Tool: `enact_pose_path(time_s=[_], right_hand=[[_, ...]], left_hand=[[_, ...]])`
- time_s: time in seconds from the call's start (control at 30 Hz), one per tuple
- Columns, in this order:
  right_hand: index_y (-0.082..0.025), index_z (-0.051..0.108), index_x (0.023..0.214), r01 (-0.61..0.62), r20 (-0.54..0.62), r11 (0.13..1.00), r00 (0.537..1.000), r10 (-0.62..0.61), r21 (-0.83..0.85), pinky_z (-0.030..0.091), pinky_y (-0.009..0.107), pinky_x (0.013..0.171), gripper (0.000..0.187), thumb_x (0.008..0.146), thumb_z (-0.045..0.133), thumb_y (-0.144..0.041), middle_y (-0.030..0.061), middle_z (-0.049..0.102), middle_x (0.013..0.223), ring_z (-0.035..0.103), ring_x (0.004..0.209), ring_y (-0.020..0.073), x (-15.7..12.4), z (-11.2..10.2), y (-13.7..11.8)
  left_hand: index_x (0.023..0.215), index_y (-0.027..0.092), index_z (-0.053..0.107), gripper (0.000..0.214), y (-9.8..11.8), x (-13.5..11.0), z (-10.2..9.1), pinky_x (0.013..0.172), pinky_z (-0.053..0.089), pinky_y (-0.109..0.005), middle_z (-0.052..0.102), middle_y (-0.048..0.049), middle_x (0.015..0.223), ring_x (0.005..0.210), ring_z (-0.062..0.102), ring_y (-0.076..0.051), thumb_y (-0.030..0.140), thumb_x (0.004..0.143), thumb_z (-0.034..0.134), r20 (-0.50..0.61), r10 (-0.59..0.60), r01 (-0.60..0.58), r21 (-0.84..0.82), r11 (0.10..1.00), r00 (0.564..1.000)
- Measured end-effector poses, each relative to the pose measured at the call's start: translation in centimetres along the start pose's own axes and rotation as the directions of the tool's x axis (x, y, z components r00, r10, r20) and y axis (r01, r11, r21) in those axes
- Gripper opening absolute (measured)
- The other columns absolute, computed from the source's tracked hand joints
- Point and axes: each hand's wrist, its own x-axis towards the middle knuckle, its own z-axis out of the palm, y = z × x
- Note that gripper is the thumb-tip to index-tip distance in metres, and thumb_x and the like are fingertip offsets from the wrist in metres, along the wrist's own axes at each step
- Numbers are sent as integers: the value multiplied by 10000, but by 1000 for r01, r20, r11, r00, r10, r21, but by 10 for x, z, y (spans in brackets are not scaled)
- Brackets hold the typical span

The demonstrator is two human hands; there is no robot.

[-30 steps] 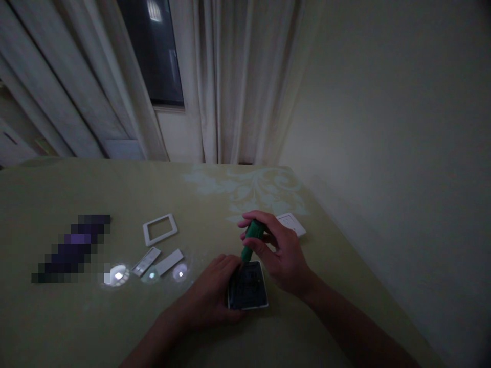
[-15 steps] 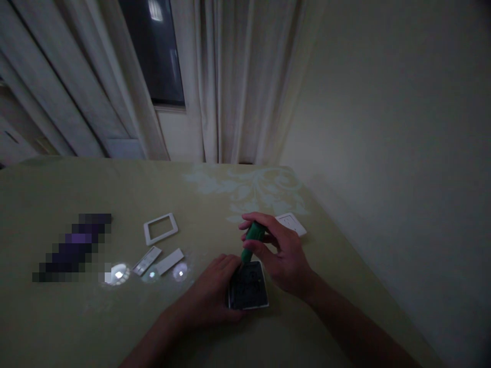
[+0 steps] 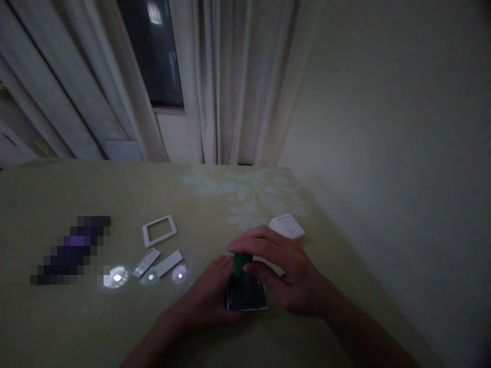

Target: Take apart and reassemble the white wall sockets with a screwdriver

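Note:
My left hand [image 3: 210,294] grips a squarish wall-plate unit [image 3: 249,296] from its left side. The unit's dark back faces up and a thin white rim shows along its near edge; it looks like a wall switch or socket. My right hand [image 3: 284,268] wraps its fingers round the green handle of a screwdriver [image 3: 241,263]. That handle stands nearly upright over the far left part of the unit, close to my left fingertips. Its shaft and tip are hidden.
A white wall socket [image 3: 287,226] lies beyond my right hand. Left of my hands are a white frame [image 3: 159,231] and two white strips, one [image 3: 146,263] beside the other [image 3: 169,263]. A pixelated dark object [image 3: 72,250] rests farther left. A wall [image 3: 402,179] borders the table's right side.
My right hand has brought the screwdriver down and slightly left, and its handle now stands more upright. More of the white socket shows. My left hand still holds the unit in place.

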Motion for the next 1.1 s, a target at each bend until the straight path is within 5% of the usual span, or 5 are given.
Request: enact_pose_path(time_s=[0.37, 0.53, 0.63, 0.77, 1.1], right_hand=[[-276, 658, 1398, -22, -123, 980, 992, -3, -200, 603, 335, 953, 327, 1073, 674, -249, 49, 747, 1173, 719, 1082, 198, -12, -11, -29], [-257, 684, 1149, -286, -530, 877, 847, 43, -387, 639, 253, 708, 214, 978, 802, -308, 12, 697, 997, 720, 788, 153, -61, -33, -17], [-252, 623, 1045, -388, -715, 859, 699, 37, -335, 647, 225, 695, 172, 979, 774, -299, 33, 653, 1052, 714, 859, 159, -108, -34, 1], [-258, 538, 886, -453, -635, 797, 764, 116, -400, 608, 197, 613, 246, 970, 763, -310, 0, 589, 894, 632, 696, 131, -161, -12, 18], [-256, 567, 895, -387, -344, 583, 920, 190, -714, 536, 281, 539, 140, 1034, 575, -266, 17, 627, 850, 673, 624, 183, -187, 28, 49]], left_hand=[[1442, 288, 558, 739, -5, -2, 5, 1133, 520, -568, 671, -102, 1432, 1305, 634, -391, 329, 768, 857, 44, -55, 57, -26, 998, 998], [1653, 246, 394, 1182, -12, -19, -29, 1243, 451, -576, 477, -186, 1695, 1522, 497, -427, 521, 662, 978, 180, -201, 204, 4, 979, 963], [1573, 299, 525, 673, -33, -36, -58, 1203, 501, -502, 576, -104, 1641, 1461, 591, -344, 467, 947, 706, -84, -291, 302, 189, 934, 953], [1303, 173, 735, 413, -64, -54, -79, 1182, 473, -606, 729, -196, 1428, 1382, 638, -426, 299, 946, 568, -316, -393, 490, 342, 802, 863], [1121, 220, 779, 327, -64, -61, -66, 932, 565, -423, 773, -118, 1092, 1054, 755, -319, 264, 886, 556, -311, -448, 527, 253, 811, 838]])
